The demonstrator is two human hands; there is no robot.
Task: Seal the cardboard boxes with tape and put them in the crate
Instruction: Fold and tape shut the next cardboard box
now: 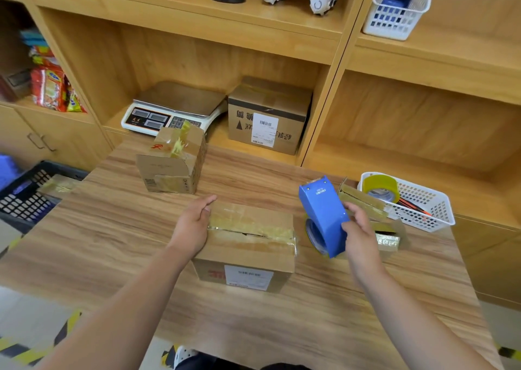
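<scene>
Here, in the head view, a cardboard box (253,245) is seen at the middle of the wooden table (112,228), close to the person, with a white label on its near side. A strip of yellowish tape (251,225) is laid along its top seam, and a dark gap is visible under the strip. The left hand (194,225) is placed on the left end of this box, the fingers stretched out flat over the edge. The right hand (359,228) is closed around a blue tape dispenser (324,214), which is held just beside the right end of the box, apart from it. Behind the dispenser a third box (363,200) is partly hidden by the dispenser and the hand, so its shape cannot be told well. A second box (173,162), taped on top, is stood further back on the table. At the right edge a white basket (423,203) is placed, with a yellow tape roll (380,187) inside. A dark crate (25,197) is seen beside the left edge of the table, and a taped box (57,185) is lying in it. On the shelf behind, a scale (172,110) and a printed carton (267,115) are kept side by side.
</scene>
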